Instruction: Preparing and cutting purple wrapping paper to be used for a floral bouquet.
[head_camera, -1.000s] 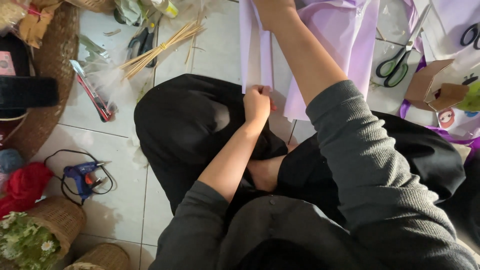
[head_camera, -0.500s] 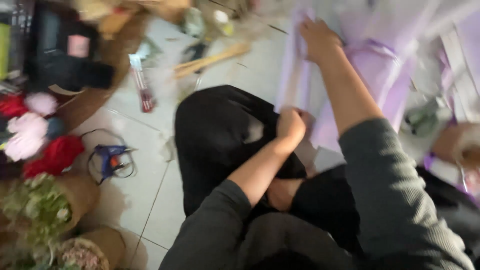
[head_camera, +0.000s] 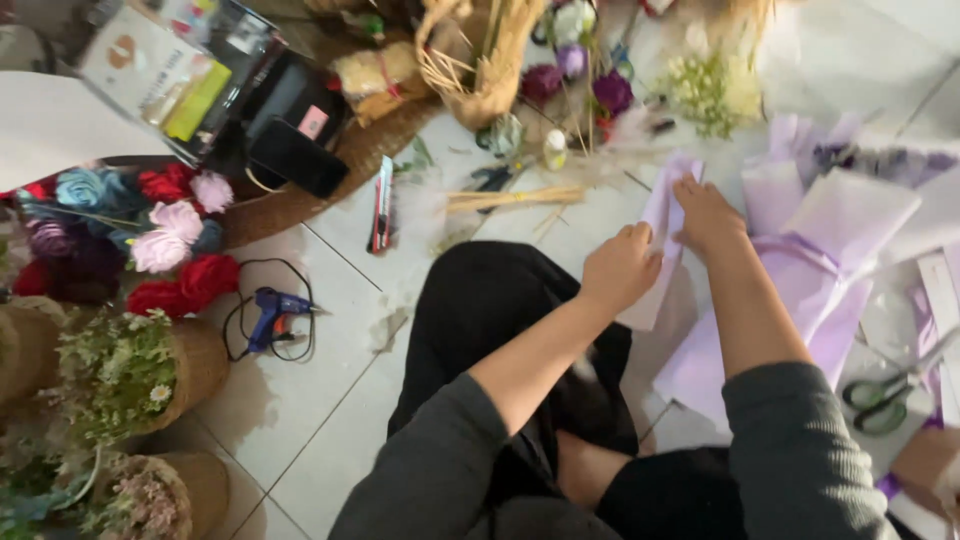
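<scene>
Since a moment ago the left hand (head_camera: 620, 268) has moved up to pinch the folded lilac paper (head_camera: 655, 245), joining the flat, open right hand (head_camera: 705, 215) pressing it down.

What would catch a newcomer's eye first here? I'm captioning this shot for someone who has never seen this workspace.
Mid-frame, the left hand and right hand both rest on a folded lilac paper sheet on the white tiled floor, above the person's black-trousered lap. At far left sits a bright cluster of red, pink and blue fabric roses, with a blue glue gun just right of it. Green-handled scissors lie at right.
</scene>
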